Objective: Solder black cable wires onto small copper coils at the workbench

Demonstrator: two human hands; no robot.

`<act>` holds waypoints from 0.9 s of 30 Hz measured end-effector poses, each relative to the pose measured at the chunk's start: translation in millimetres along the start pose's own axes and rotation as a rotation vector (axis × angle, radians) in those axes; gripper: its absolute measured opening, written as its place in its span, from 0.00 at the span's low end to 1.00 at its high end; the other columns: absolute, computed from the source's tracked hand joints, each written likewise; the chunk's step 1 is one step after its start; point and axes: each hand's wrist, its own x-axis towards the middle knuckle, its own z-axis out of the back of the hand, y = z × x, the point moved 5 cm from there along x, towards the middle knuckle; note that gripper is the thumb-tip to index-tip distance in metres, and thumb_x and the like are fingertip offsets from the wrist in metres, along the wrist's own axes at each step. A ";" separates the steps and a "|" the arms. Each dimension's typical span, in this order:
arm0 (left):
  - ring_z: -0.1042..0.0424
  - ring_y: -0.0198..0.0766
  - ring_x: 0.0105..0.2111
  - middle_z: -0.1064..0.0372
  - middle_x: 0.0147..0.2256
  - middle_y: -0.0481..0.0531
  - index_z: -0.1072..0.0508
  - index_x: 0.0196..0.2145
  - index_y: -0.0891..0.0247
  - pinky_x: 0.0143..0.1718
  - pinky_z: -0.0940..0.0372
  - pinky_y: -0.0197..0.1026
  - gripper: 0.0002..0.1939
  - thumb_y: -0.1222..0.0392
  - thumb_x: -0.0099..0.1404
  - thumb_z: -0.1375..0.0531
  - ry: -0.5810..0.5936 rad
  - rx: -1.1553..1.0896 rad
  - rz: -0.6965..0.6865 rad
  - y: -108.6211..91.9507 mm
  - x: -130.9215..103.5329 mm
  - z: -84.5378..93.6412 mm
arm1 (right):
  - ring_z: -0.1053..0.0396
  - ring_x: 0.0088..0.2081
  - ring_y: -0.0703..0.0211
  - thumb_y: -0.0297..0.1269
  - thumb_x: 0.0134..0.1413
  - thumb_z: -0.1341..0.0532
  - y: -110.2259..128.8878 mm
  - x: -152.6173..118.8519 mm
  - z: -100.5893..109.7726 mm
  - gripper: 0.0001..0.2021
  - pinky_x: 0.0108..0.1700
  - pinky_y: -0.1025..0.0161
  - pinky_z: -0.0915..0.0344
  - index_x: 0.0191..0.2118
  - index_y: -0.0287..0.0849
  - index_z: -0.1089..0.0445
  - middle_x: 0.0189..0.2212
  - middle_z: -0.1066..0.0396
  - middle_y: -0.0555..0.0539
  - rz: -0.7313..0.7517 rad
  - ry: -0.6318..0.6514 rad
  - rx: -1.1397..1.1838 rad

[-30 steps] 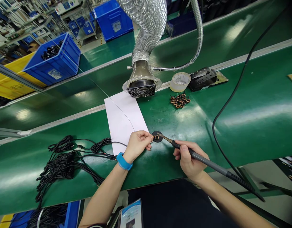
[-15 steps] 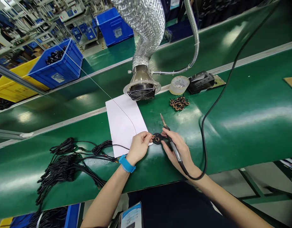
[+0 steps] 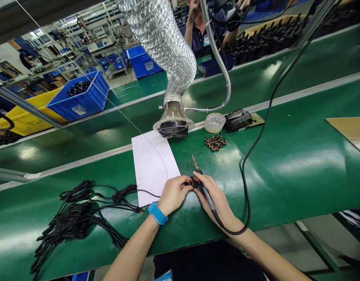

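Note:
My left hand (image 3: 171,194), with a blue band at its wrist, is closed, finger and thumb pinching a small black round part (image 3: 195,182) with copper-coloured contacts. A black cable (image 3: 147,191) runs from the left under this hand. A thin wire (image 3: 156,150) hangs down from above towards it. My right hand (image 3: 217,195) is wrapped round a soldering iron (image 3: 208,198), whose tip points up and away from the round part. Fingers of the right hand also rest against the part's right side. Both hands partly hide the part.
A white sheet (image 3: 152,164) lies behind my left hand, black cable bundles (image 3: 71,218) to the left. A fume duct (image 3: 173,113) hangs above. Behind sit a pile of small copper-coloured parts (image 3: 216,142), a tape roll (image 3: 214,123) and a black holder (image 3: 238,119). A person (image 3: 197,37) sits opposite.
The view has tilted up. My left finger and thumb have moved onto the round part, which now shows less and appears tilted. My right hand still holds the iron.

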 end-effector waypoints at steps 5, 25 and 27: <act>0.27 0.37 0.34 0.24 0.35 0.53 0.21 0.42 0.66 0.39 0.32 0.38 0.12 0.60 0.61 0.34 -0.070 -0.305 0.105 1.6 0.5 10.7 | 0.29 0.54 0.52 0.28 0.65 0.46 3.1 0.7 1.1 0.28 0.54 0.53 0.27 0.68 0.53 0.45 0.53 0.32 0.41 0.001 0.005 0.001; 0.28 0.39 0.38 0.24 0.37 0.55 0.21 0.40 0.64 0.41 0.34 0.38 0.13 0.51 0.69 0.39 -0.105 -0.289 -0.108 -20.8 -19.2 22.7 | 0.25 0.42 0.59 0.32 0.62 0.37 43.1 30.1 35.6 0.19 0.48 0.59 0.25 0.57 0.52 0.31 0.44 0.29 0.47 0.114 -0.150 0.207; 0.28 0.39 0.37 0.24 0.37 0.54 0.21 0.40 0.64 0.41 0.34 0.38 0.13 0.51 0.69 0.39 -0.095 -0.275 -0.121 -22.5 -19.7 22.3 | 0.25 0.41 0.60 0.30 0.62 0.38 53.7 31.3 40.7 0.20 0.48 0.61 0.25 0.58 0.53 0.32 0.45 0.30 0.46 0.201 -0.147 0.125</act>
